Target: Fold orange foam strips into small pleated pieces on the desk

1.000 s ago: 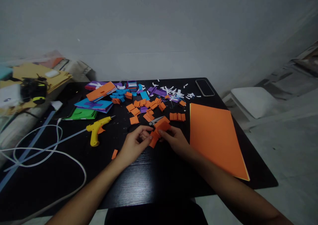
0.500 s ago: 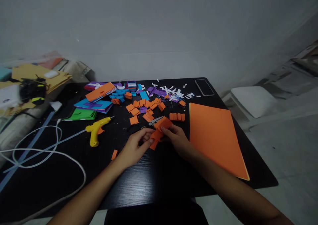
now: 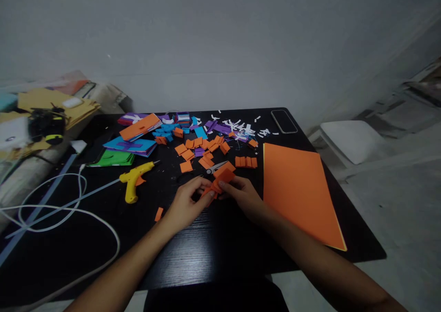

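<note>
Between my two hands is a folded piece of orange paper (image 3: 224,176), held above the near middle of the table. My left hand (image 3: 190,201) pinches its lower left part with thumb and fingers. On the other side, my right hand (image 3: 243,193) grips it, thumb on top and fingers behind. Just beyond the paper lie scissors (image 3: 216,167), partly covered, with dark handles beside my left hand. Several small folded orange paper pieces (image 3: 188,155) are scattered past the scissors. A short row of joined orange folds (image 3: 245,161) lies to the right of them.
A yellow glue gun (image 3: 132,183) with a white cable (image 3: 103,220) lies left. Stacked orange sheets (image 3: 296,188) lie right, below a phone (image 3: 284,121). White paper scraps (image 3: 237,127) and coloured folded papers (image 3: 131,145) spread along the back. A white stool (image 3: 351,139) stands beyond the table.
The orange paper has been turned and folded closer together between my fingers; its lower end no longer hangs down as far. My hands have shifted only slightly.
</note>
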The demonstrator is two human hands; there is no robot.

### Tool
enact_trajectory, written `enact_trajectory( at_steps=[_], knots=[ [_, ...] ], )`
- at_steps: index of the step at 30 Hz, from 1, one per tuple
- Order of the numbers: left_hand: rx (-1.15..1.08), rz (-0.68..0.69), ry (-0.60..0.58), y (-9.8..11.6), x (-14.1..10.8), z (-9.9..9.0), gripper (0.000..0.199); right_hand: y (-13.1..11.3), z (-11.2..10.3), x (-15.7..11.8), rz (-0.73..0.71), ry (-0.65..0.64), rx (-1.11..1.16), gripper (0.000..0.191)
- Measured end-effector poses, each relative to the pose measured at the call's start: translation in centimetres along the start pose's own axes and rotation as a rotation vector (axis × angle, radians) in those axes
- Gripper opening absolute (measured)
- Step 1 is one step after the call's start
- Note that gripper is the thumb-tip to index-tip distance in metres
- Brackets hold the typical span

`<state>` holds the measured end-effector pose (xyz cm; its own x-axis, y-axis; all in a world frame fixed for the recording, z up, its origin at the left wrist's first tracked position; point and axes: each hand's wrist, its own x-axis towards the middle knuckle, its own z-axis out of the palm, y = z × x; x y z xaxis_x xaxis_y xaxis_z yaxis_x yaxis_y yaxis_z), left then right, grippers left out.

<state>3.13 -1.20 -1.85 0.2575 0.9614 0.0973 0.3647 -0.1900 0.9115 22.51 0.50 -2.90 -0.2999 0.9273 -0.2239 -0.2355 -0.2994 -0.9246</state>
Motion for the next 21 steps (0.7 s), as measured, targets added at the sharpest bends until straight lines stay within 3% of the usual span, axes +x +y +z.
enact_trajectory(
  at_steps=[9,13,21],
  knots=[
    [0.056,0.027,0.033,0.01,0.12,-0.23,0.021,0.06,-0.11,-0.08,-0.069,-0.056,-0.056,0.029],
    [0.002,-0.017,0.069,0.13,0.12,-0.25,0.023,0.16,-0.06,-0.11,-0.059,-0.135,-0.015,0.041],
    [-0.070,-0.071,0.058,0.03,0.14,0.05,0.018,0.40,-0.03,-0.13,-0.041,-0.028,-0.045,0.031]
  ],
)
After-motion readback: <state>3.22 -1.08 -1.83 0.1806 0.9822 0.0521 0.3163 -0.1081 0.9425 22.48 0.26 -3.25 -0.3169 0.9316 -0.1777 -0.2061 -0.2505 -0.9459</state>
